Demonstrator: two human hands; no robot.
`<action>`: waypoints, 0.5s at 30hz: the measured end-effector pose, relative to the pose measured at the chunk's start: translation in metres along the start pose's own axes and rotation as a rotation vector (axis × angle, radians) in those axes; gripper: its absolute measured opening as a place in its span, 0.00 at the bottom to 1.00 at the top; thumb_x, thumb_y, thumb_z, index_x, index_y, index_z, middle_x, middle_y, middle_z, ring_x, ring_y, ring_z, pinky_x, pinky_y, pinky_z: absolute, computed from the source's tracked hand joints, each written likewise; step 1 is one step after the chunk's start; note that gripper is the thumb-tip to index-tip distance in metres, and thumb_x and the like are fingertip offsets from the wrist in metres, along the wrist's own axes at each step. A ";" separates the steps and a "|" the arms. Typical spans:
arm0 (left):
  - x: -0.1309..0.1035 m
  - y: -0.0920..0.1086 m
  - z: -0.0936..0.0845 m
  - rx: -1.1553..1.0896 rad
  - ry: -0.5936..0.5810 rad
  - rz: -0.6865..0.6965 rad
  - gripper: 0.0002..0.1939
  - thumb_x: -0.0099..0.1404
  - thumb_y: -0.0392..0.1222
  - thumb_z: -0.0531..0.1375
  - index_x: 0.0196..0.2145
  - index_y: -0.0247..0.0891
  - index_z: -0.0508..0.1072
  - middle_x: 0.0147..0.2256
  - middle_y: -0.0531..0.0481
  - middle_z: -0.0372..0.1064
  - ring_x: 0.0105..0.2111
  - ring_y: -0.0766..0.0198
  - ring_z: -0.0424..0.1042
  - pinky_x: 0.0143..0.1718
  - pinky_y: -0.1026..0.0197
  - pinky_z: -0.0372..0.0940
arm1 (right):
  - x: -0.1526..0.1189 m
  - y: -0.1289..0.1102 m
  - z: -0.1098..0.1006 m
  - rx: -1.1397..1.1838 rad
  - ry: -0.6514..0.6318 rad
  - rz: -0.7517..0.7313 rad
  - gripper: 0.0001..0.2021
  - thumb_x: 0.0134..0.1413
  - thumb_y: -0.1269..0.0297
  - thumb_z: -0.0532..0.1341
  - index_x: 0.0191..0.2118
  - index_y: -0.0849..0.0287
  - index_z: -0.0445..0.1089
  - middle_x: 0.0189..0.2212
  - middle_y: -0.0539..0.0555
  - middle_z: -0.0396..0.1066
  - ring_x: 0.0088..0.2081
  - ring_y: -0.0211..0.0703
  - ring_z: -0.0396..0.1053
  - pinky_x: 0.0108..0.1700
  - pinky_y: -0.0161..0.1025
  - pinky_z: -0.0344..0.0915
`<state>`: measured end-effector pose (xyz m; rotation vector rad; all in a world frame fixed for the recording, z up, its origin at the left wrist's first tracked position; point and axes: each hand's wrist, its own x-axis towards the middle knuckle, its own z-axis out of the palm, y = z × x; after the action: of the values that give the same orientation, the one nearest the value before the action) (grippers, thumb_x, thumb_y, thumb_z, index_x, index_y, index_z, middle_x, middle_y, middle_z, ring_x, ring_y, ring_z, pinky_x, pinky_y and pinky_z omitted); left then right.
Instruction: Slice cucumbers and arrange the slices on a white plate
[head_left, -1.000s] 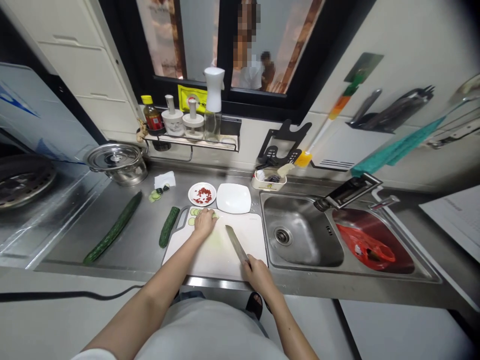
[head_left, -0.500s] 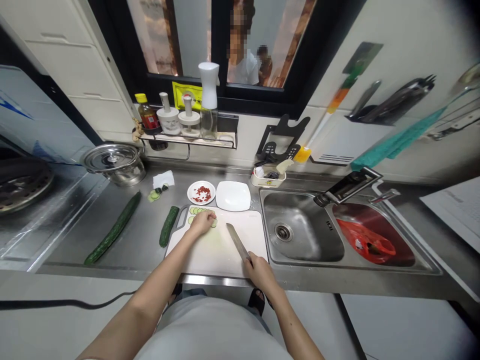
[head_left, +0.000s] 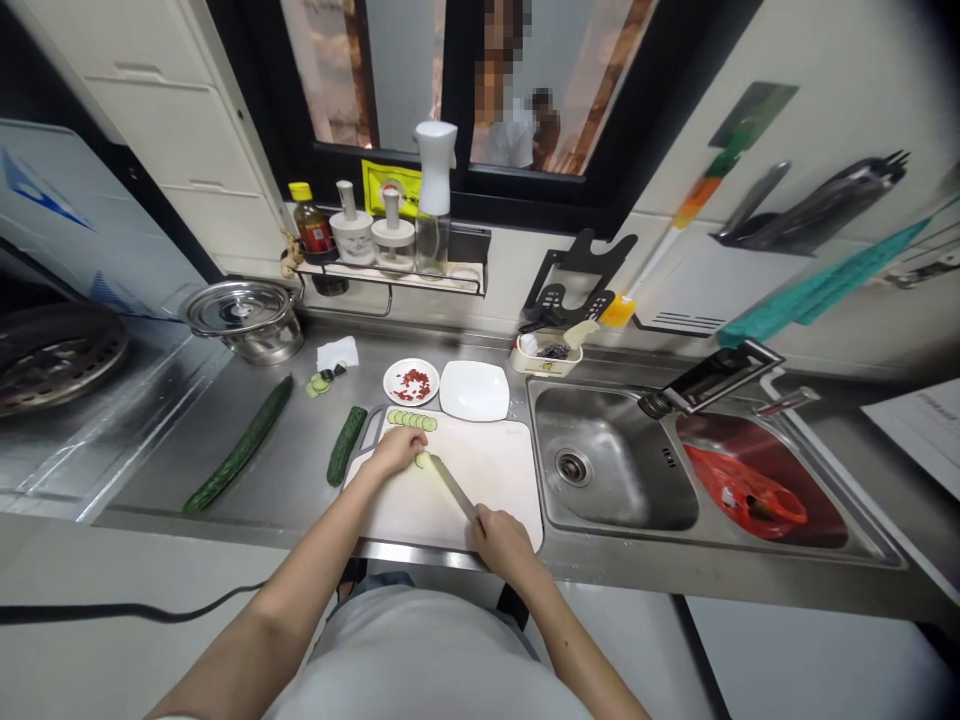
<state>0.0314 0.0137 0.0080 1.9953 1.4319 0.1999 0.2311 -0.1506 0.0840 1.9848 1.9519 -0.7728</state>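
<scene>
My right hand (head_left: 504,542) is wrapped round the handle of a kitchen knife (head_left: 452,488), its blade slanting up and left over the white cutting board (head_left: 487,470). The blade's tip meets a pale green cucumber slice (head_left: 422,461). My left hand (head_left: 401,450) has its fingers pinched at that slice, on the left half of the board. Just beyond the fingers, a row of overlapping cucumber slices (head_left: 412,421) lies along the board's far edge. A cut piece of cucumber (head_left: 346,446) rests beside the board's grey handle, and a long whole cucumber (head_left: 240,447) lies further left.
Behind the board stand a white plate with red chopped bits (head_left: 397,392) and a bare white plate (head_left: 474,390). To the right is a double sink (head_left: 615,470) with a red plastic bag (head_left: 750,495). A lidded steel pot (head_left: 262,335) stands at the back left.
The knife has moved left, its tip now at the slice by my left fingers. My left hand has drawn slightly nearer, uncovering more of the slice row. The whole view has shifted a little.
</scene>
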 end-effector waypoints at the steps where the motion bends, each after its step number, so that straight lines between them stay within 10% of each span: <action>1: -0.001 -0.001 0.000 0.024 0.007 -0.020 0.09 0.58 0.36 0.59 0.36 0.39 0.76 0.36 0.49 0.76 0.38 0.61 0.72 0.39 0.64 0.62 | 0.000 -0.002 -0.001 -0.006 -0.006 0.003 0.14 0.61 0.70 0.47 0.45 0.60 0.68 0.36 0.59 0.74 0.39 0.45 0.71 0.34 0.35 0.54; 15: -0.008 -0.001 0.008 0.121 0.037 -0.074 0.11 0.62 0.36 0.55 0.36 0.42 0.77 0.42 0.48 0.75 0.44 0.57 0.70 0.42 0.61 0.62 | 0.007 -0.013 -0.008 -0.054 -0.048 -0.024 0.15 0.61 0.68 0.47 0.47 0.61 0.68 0.39 0.62 0.74 0.42 0.48 0.71 0.38 0.38 0.59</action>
<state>0.0317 0.0034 0.0029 2.0393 1.5718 0.1204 0.2195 -0.1398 0.0896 1.8979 1.9516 -0.7574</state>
